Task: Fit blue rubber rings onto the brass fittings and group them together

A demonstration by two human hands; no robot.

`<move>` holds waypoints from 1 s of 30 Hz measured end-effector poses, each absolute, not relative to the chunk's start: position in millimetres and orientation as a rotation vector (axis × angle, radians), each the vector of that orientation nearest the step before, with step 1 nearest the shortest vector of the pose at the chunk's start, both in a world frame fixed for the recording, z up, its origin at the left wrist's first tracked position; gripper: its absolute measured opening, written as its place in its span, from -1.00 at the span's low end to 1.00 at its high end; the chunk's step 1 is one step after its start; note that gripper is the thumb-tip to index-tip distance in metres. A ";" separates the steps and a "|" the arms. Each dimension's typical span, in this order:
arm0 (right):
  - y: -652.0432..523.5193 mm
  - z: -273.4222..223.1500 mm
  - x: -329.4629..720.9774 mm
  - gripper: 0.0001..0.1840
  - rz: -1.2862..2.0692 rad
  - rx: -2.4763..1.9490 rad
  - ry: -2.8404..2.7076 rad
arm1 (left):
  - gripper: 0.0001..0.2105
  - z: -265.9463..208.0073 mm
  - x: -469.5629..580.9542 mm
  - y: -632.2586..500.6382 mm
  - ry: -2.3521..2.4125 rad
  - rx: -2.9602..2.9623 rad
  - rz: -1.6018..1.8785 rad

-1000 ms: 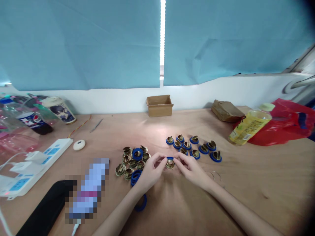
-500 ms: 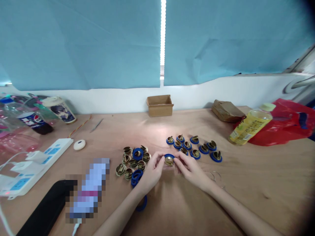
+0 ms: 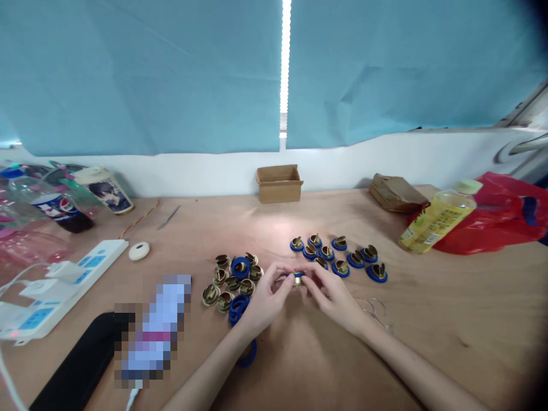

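Between my two hands, over the middle of the table, is a round brass-coloured fitting with a blue ring (image 3: 297, 279). My left hand (image 3: 274, 288) pinches its left side and my right hand (image 3: 324, 288) its right side; fingers hide much of it. Left of my left hand sits a cluster of brass-coloured fittings (image 3: 232, 283) without rings. One blue ring (image 3: 240, 267) lies on that cluster, and several loose blue rings (image 3: 238, 308) lie just below. Beyond my right hand stand several fittings with blue rings around their bases (image 3: 341, 268).
A small cardboard box (image 3: 279, 191) stands by the wall. To the right are a yellow-labelled bottle (image 3: 436, 220), a red bag (image 3: 492, 222) and thin metal hoops (image 3: 377, 311). A power strip (image 3: 64, 291), a blurred-out phone (image 3: 158, 325) and a cola bottle (image 3: 62, 211) occupy the left.
The fitting has tilted in my fingers, so its blue ring now shows edge-on with the brass part below. Both hands have closed in slightly around it.
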State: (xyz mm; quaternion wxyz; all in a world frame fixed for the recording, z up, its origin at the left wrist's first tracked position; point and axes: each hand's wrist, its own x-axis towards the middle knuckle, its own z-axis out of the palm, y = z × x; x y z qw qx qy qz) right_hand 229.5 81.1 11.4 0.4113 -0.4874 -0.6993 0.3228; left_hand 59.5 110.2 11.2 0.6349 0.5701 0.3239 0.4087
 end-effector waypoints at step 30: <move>77.5 17.2 227.8 -0.92 0.787 -1.166 -1.780 | -0.77 9.7 57.6 109.8 0.672 1.393 0.951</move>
